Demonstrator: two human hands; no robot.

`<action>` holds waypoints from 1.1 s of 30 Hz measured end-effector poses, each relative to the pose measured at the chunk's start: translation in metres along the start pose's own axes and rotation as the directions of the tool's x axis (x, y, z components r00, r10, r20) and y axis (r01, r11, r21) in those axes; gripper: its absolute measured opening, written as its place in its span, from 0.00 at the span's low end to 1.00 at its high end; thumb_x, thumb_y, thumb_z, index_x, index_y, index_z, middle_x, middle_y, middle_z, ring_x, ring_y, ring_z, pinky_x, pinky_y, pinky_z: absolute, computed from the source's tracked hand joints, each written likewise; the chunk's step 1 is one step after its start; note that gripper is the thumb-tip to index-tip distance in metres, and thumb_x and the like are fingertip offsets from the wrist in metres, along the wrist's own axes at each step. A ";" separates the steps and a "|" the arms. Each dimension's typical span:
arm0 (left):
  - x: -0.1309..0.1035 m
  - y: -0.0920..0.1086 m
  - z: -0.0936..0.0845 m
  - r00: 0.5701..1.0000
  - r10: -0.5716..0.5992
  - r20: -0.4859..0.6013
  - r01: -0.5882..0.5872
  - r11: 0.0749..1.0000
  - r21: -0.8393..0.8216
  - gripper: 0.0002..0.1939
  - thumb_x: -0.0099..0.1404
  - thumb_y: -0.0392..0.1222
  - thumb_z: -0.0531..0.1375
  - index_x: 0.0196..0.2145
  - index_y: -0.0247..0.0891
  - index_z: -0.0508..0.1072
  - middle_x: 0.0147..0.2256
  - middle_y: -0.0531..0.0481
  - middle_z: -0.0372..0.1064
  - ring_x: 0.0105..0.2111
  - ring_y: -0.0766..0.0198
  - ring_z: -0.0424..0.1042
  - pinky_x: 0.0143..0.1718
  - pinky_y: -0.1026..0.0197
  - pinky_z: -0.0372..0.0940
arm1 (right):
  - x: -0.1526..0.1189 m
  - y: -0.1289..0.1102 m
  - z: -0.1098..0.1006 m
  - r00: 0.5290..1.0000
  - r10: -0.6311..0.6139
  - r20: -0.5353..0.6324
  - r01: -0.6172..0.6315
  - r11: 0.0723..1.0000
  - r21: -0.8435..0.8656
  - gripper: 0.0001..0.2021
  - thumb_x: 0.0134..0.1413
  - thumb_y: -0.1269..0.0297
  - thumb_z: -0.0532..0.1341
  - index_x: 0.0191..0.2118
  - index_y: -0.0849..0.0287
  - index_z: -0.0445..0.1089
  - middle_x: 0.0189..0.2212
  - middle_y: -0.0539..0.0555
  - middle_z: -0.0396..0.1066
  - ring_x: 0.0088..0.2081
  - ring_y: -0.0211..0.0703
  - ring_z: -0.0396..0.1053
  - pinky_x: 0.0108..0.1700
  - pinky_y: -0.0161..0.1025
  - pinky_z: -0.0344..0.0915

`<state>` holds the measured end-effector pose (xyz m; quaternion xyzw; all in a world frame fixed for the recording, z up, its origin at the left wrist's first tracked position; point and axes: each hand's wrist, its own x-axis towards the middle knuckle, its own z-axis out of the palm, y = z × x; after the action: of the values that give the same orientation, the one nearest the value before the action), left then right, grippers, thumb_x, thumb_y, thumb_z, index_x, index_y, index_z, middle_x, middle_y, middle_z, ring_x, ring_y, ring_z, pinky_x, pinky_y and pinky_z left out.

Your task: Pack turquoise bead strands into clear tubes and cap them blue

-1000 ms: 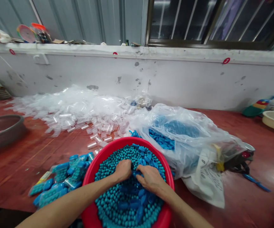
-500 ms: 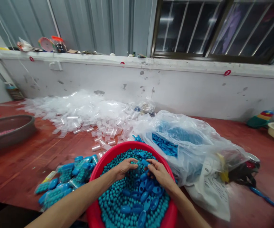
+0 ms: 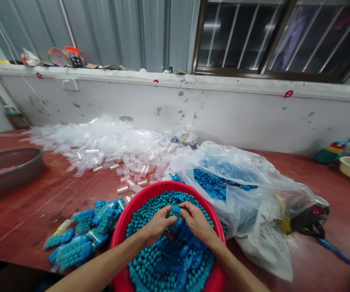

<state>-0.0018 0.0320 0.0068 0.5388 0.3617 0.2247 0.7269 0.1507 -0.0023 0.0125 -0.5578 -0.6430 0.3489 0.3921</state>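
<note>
Over the red basin [image 3: 120, 227], my left hand [image 3: 160, 224] and my right hand [image 3: 197, 222] come together at the fingertips. Between them is a blue plastic cap [image 3: 176, 209], pinched in my right fingers. My left fingers are closed round a small clear plastic tube, mostly hidden, which the cap meets; whether it is seated I cannot tell. Below lie many turquoise beads [image 3: 144, 259], with loose blue caps [image 3: 187, 260] heaped on them at the right of the basin.
Bead-filled clear tubes with blue ends [image 3: 71, 251] lie left of the basin. Behind spreads a heap of clear plastic tubes [image 3: 111, 142]. An open plastic bag [image 3: 238, 162] of blue parts sits at the right, a grey-brown basin [image 3: 38, 168] at the far left.
My right hand has moved left with the blue cap, bringing it to my left fingers. The hands, apart before, now meet over the basin.
</note>
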 end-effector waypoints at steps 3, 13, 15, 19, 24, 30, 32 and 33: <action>-0.006 -0.001 0.007 1.000 0.006 -0.016 -0.006 1.000 0.007 0.20 0.51 0.50 0.58 0.39 0.38 0.60 0.27 0.56 0.61 0.22 0.69 0.65 0.18 0.67 0.61 | 0.001 -0.002 0.001 1.000 0.010 0.013 -0.010 1.000 -0.003 0.11 0.55 0.66 0.49 0.38 0.59 0.67 0.21 0.47 0.63 0.24 0.35 0.61 0.27 0.31 0.58; -0.016 -0.002 0.014 0.994 0.096 -0.060 -0.099 0.994 -0.041 0.30 0.53 0.53 0.55 0.49 0.36 0.52 0.18 0.59 0.61 0.12 0.73 0.60 0.09 0.74 0.48 | -0.011 -0.016 0.007 0.998 -0.048 -0.049 0.045 0.998 -0.049 0.15 0.57 0.63 0.47 0.41 0.58 0.69 0.23 0.49 0.66 0.24 0.36 0.60 0.28 0.33 0.58; -0.018 -0.002 0.014 0.995 0.101 -0.024 -0.102 0.994 -0.034 0.30 0.53 0.53 0.56 0.49 0.37 0.52 0.18 0.59 0.61 0.11 0.74 0.59 0.09 0.74 0.47 | -0.014 -0.018 0.007 0.999 -0.032 -0.041 0.031 0.999 -0.028 0.15 0.57 0.62 0.47 0.41 0.58 0.70 0.22 0.48 0.66 0.23 0.36 0.61 0.28 0.33 0.58; -0.023 0.002 0.014 0.992 0.116 -0.039 -0.115 0.993 0.032 0.28 0.54 0.49 0.56 0.49 0.37 0.53 0.16 0.61 0.58 0.11 0.75 0.56 0.09 0.73 0.48 | -0.016 -0.015 0.006 0.999 -0.028 -0.025 0.029 0.999 0.044 0.14 0.55 0.61 0.50 0.40 0.57 0.71 0.23 0.49 0.68 0.24 0.37 0.62 0.28 0.33 0.61; -0.030 0.012 0.012 0.994 0.093 -0.064 -0.089 0.993 0.073 0.24 0.55 0.42 0.54 0.49 0.37 0.54 0.19 0.61 0.58 0.11 0.76 0.56 0.11 0.72 0.51 | -0.018 -0.006 0.005 0.996 -0.039 -0.081 0.046 0.996 0.081 0.15 0.53 0.63 0.53 0.46 0.55 0.68 0.31 0.51 0.71 0.32 0.41 0.67 0.36 0.38 0.65; -0.032 0.007 0.007 0.998 0.059 -0.005 -0.059 0.998 0.011 0.26 0.57 0.44 0.54 0.52 0.37 0.52 0.21 0.58 0.62 0.12 0.74 0.60 0.10 0.73 0.48 | -0.024 -0.003 0.009 0.927 -0.357 -0.118 0.323 0.917 -0.233 0.12 0.55 0.70 0.52 0.43 0.55 0.68 0.36 0.54 0.70 0.39 0.42 0.66 0.44 0.41 0.61; -0.033 0.003 0.005 0.999 0.049 0.012 -0.049 0.997 -0.053 0.28 0.57 0.46 0.55 0.52 0.38 0.51 0.21 0.57 0.63 0.12 0.74 0.60 0.09 0.73 0.48 | -0.027 -0.004 0.009 0.893 -0.442 -0.079 0.397 0.860 -0.321 0.13 0.57 0.70 0.50 0.45 0.54 0.66 0.37 0.54 0.70 0.39 0.42 0.65 0.44 0.42 0.60; -0.034 0.001 0.004 0.999 0.044 0.020 -0.042 0.996 -0.084 0.28 0.57 0.47 0.55 0.53 0.38 0.51 0.21 0.57 0.63 0.12 0.74 0.60 0.09 0.73 0.47 | -0.028 -0.004 0.009 0.879 -0.474 -0.052 0.429 0.833 -0.350 0.14 0.58 0.70 0.49 0.46 0.54 0.65 0.37 0.54 0.70 0.39 0.42 0.65 0.43 0.42 0.60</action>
<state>-0.0201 0.0058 0.0182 0.5180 0.3324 0.2496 0.7476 0.1429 -0.0310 0.0089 -0.4696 -0.7770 0.0953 0.4081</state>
